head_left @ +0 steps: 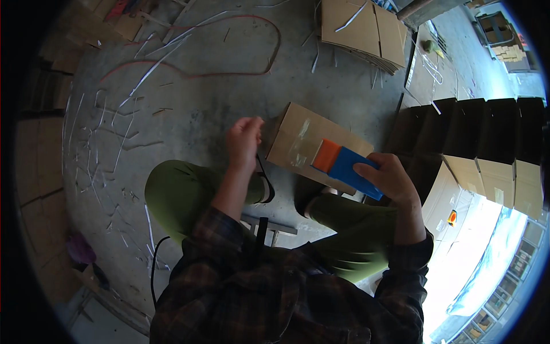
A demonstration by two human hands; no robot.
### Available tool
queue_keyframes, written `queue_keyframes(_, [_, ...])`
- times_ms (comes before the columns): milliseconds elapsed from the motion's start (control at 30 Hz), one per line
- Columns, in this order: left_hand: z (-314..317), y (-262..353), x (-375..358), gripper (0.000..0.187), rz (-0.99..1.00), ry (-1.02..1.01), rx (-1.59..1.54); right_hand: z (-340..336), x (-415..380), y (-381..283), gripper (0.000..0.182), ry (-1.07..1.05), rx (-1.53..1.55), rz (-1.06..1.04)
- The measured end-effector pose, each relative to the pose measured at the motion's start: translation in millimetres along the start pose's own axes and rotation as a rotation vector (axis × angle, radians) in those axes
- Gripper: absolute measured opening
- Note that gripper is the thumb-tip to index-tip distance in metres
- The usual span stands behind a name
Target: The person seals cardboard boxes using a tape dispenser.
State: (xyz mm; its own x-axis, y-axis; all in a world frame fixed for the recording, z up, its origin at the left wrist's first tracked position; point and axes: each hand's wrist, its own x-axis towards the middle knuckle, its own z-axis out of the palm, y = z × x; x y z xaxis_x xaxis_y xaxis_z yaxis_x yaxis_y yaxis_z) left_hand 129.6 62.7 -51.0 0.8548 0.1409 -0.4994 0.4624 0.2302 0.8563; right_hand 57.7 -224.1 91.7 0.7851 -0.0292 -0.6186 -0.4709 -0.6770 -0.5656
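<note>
My right hand [392, 179] grips a flat blue block [356, 170] with an orange piece [329, 155] at its left end. The block is held over a closed cardboard box [309, 133], which has strips of clear tape on its top and stands on the floor in front of my feet. To the left of the box is my left hand [245, 140], raised with its fingers curled together; whatever it may hold is too small to make out.
Flattened cardboard [355, 26] is stacked at the top. Open boxes [481, 129] line the right side. White strips [152, 71] and a red hose [278, 49] lie on the concrete floor. A metal frame [275, 226] is between my legs.
</note>
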Motion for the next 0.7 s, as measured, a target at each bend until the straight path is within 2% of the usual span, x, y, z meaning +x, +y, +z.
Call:
queue_keyframes(300, [-17,-9,47,0.018,0.096,0.053,0.123,2,29,-26,0.053,-0.019,-0.177,0.126])
queue_keyframes(700, [-35,-26,70,0.021,0.175,0.101,0.211,10,44,-49,0.053,-0.043,-0.268,0.146])
